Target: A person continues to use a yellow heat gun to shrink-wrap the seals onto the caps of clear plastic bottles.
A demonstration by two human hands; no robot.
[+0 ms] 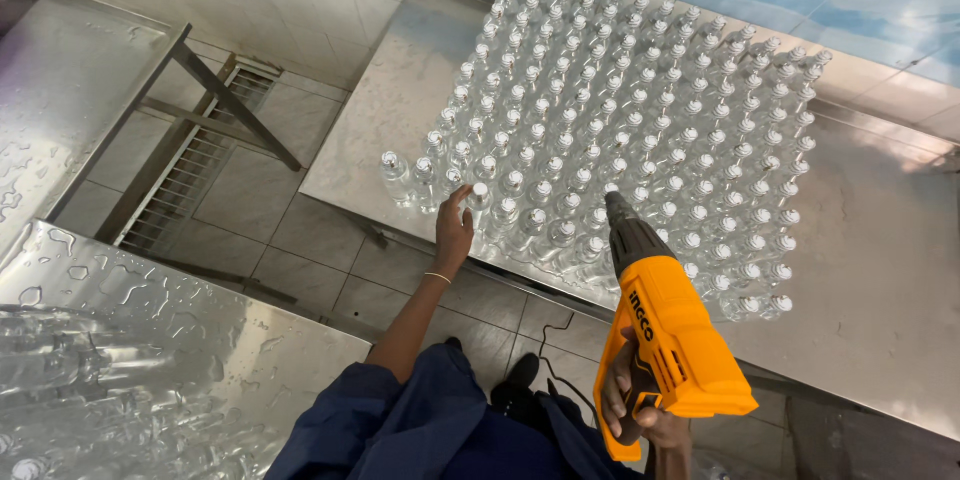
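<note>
- My left hand (455, 230) reaches out to the near-left corner of the bottle block, fingers loosely spread, fingertips touching a capped bottle (478, 202) at the front edge; it is not closed round anything.
- My right hand (630, 395) is clenched on the grip of an orange heat gun (668, 325), its dark nozzle pointing at about 11 o'clock toward the front row of bottles and held just above them.
- The bottles (640, 130) are small, clear, white-capped and upright, packed in tight rows on the steel counter (880, 270), filling it from its far edge to its near one.
- How far along: I judge the work to be at the near edge of the block. I cannot tell from here which caps have been treated; they all look alike, so done and left cannot be split by sight.
- A few bottles at 9 o'clock of the block stand slightly apart from the rows.
- Labels: I see none on the bottles; they are plain glassy bodies. The gun bears dark lettering along its orange side.
- At 7 o'clock a second, wet counter (150, 340) shows water drops; a floor drain grate (195, 170) lies at 10 o'clock.
- The gun's black cord (548, 340) hangs to the tiled floor.
</note>
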